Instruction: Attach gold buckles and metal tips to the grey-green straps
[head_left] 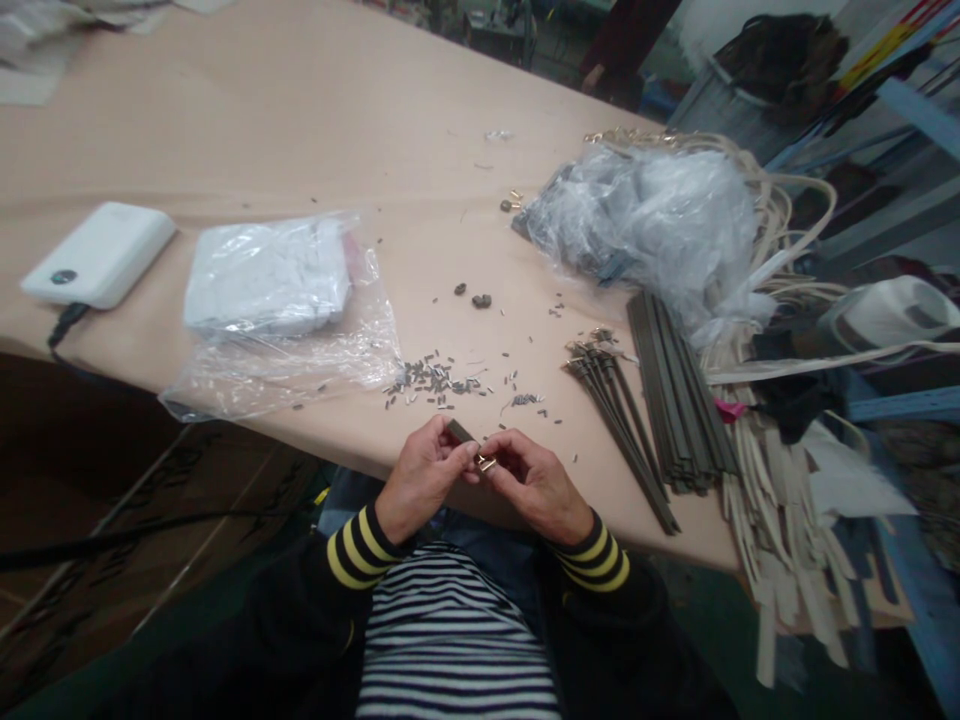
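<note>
My left hand [424, 478] pinches a dark olive strap [460, 432] close to the table's front edge. At the strap's near end sits a small gold-coloured metal fitting [487, 464], gripped between the thumb and fingers of my right hand [541, 485]. The two hands almost meet there, and fingers partly hide the fitting. Just beyond them lies a scatter of tiny dark and silvery pieces [435, 379]. To the right rest several dark straps with metal ends [619, 420], beside a thick stack of plain dark straps [675, 390].
A clear plastic bag [652, 210] with dark contents stands at the right, near long beige straps [780, 520] hanging over the edge. On the left lie a white wrapped package [266, 275] and a white power bank [101, 255] with a cable. Small dark lumps [481, 301] lie mid-table.
</note>
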